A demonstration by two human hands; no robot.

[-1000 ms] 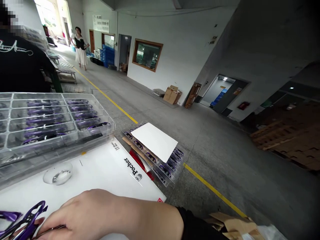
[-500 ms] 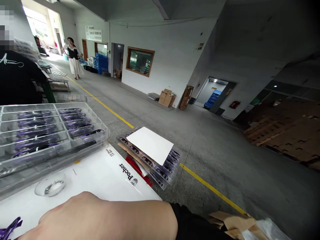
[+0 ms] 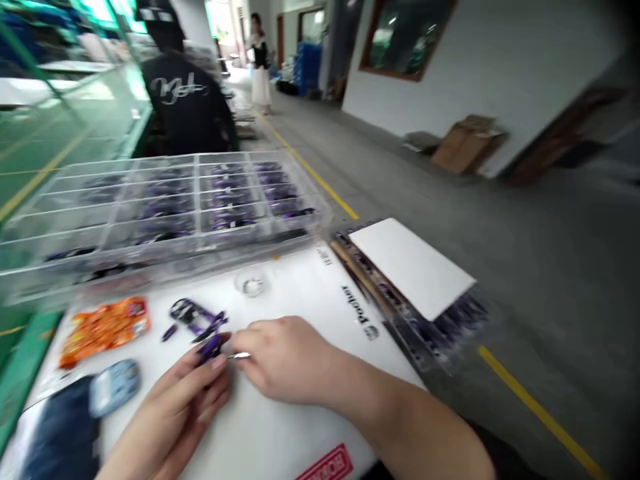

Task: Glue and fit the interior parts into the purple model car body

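Note:
My left hand pinches a small purple part, apparently a piece of a model car. Close against it, my right hand grips a slim silver metal tool whose tip points at the part; whether they touch is hard to tell. Just beyond the fingers lies a black and purple model car piece, with a loose purple bit at its left. A small clear dish holding something whitish sits farther back on the white printed board.
A clear compartment tray with purple car parts spans the back. At left lie an orange packet and a light-blue case. Stacked trays under a white sheet stand right. A co-worker in black is ahead; another person stands farther off.
My view has swung left, bringing the orange packet, the blue case and my left hand with the purple part into sight. More of my right hand shows, with the silver tool.

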